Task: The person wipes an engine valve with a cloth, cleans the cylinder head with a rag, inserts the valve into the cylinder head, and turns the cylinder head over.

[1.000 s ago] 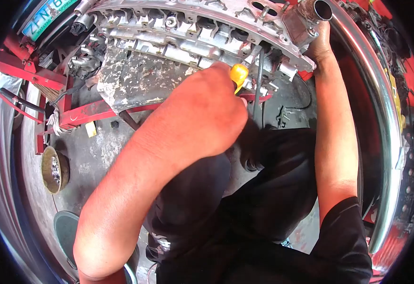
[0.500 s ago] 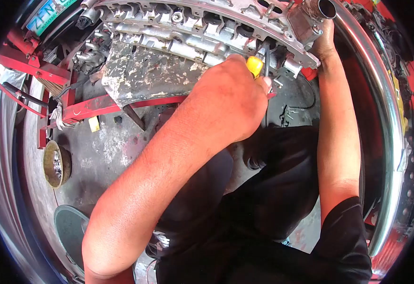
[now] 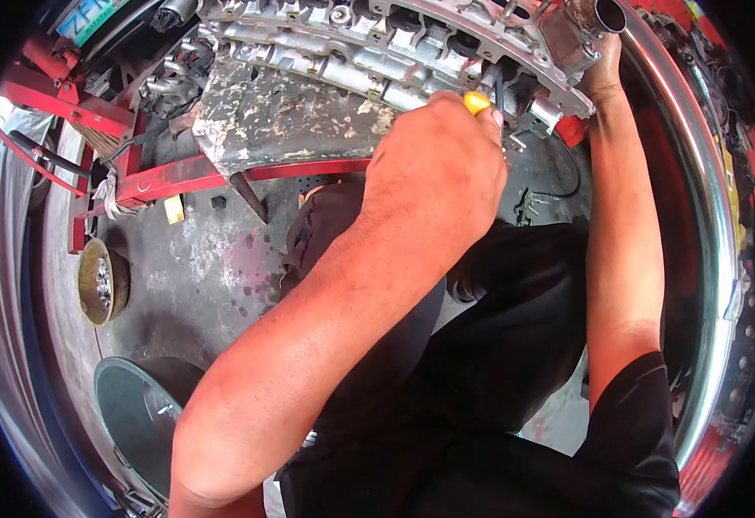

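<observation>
A bare metal engine cylinder head [image 3: 412, 53] lies across the top of the view, its row of ports and bearing seats facing me. My left hand [image 3: 446, 160] is closed around a tool with a yellow handle [image 3: 477, 103], right against the near edge of the head. Its working end is hidden, so I cannot make out its kind. Beside the yellow part a dark rod [image 3: 498, 89] points into the head. At the far right end, my right hand [image 3: 603, 73] is against the pipe housing [image 3: 572, 43]; its fingers are hidden behind the metal.
Under the head is a paint-flecked board [image 3: 265, 121] on a red metal stand [image 3: 175, 180]. A round metal bowl [image 3: 101, 281] and a grey bucket [image 3: 123, 388] stand on the floor at left. A chrome bumper [image 3: 714, 216] curves along my right side.
The view has shifted a little. My left hand has turned slightly over the tool, and less of the yellow handle shows. A red part below the thumb is now hidden. My right hand stays at the housing.
</observation>
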Tool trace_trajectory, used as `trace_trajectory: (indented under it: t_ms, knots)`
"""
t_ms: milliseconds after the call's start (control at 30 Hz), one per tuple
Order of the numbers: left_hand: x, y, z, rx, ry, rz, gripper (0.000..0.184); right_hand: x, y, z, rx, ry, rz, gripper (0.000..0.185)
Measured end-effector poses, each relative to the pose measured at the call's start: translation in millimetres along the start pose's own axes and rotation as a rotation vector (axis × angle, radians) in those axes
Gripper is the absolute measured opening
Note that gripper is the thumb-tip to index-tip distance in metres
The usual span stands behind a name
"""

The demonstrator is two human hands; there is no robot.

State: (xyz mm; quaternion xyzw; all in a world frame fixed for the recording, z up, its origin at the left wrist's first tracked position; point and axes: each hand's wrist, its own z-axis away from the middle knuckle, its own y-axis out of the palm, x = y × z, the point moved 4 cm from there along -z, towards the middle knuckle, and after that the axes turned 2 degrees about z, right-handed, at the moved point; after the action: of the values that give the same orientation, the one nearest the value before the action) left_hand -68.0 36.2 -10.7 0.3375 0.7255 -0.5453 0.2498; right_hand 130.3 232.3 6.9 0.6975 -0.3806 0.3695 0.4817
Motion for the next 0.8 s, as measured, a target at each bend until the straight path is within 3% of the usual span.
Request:
trace_trajectory:
  t_ms: [100, 233, 300, 467, 533, 633, 800]
  knots:
    - [-4.0, -3.1, 0.2, -0.022, 0.147, -0.042, 0.038, -1.1, -7.1, -6.2, 0.089, 0.096, -0.047, 0.052]
    - [-0.3, 1.9, -0.7, 0.012, 0.042, -0.041, 0.037, -0.5, -4.1, -5.1, -0.094, 0.073, -0.078, 0.054]
    - [-0.3, 2.5, 2.6, 0.017, -0.013, 0.007, 0.037, 0.1, -1.8, 1.9, 0.025, 0.061, 0.011, 0.054]
    - [0.9, 2.4, 3.0, -0.006, -0.060, 0.015, 0.038, -1.6, -13.3, -8.9, 0.017, 0.002, -0.105, 0.053]
    - [0.5, 2.3, 3.5, 0.000, -0.074, 0.010, 0.038, -6.1, -9.7, -10.0, 0.191, 0.165, -0.395, 0.048]
    - [-0.8, 4.3, 3.2, 0.008, -0.064, -0.037, 0.038, -7.5, -12.0, -6.8, 0.055, 0.262, -0.477, 0.046]
    - [-5.4, 3.0, 5.2, -0.018, -0.054, 0.015, 0.038, -6.5, -8.3, -4.2, 0.087, 0.250, -0.453, 0.049]
